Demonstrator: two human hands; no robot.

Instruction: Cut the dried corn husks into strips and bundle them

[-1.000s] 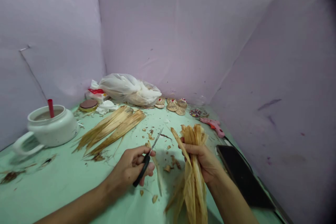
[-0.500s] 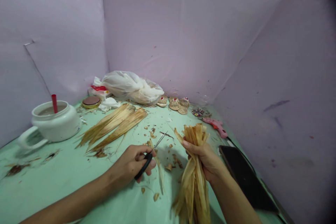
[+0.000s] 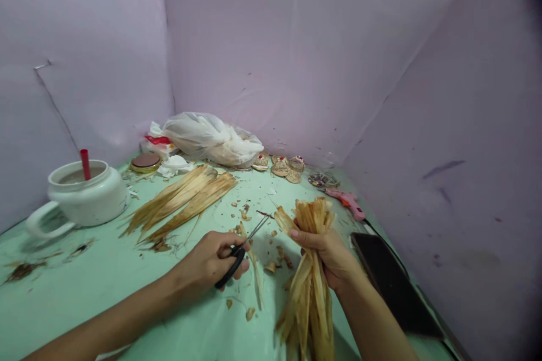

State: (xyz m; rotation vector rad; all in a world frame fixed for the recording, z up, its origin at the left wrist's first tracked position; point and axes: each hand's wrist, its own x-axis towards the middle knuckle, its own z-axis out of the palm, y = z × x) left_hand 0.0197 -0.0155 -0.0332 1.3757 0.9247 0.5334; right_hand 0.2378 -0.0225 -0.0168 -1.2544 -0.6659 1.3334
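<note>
Left hand [image 3: 215, 259] clasped on black-handled scissors [image 3: 231, 273] left of a dried-husk bundle [image 3: 312, 304], right hand [image 3: 332, 254] clenched around the bundle, pink glue gun [image 3: 350, 202] beyond its right

Soft, diffuse lt., pic edges stretched, top-R corner v. dk.

The left hand [image 3: 221, 259] and right hand [image 3: 327, 249] curl, gripping, well apart.
</note>
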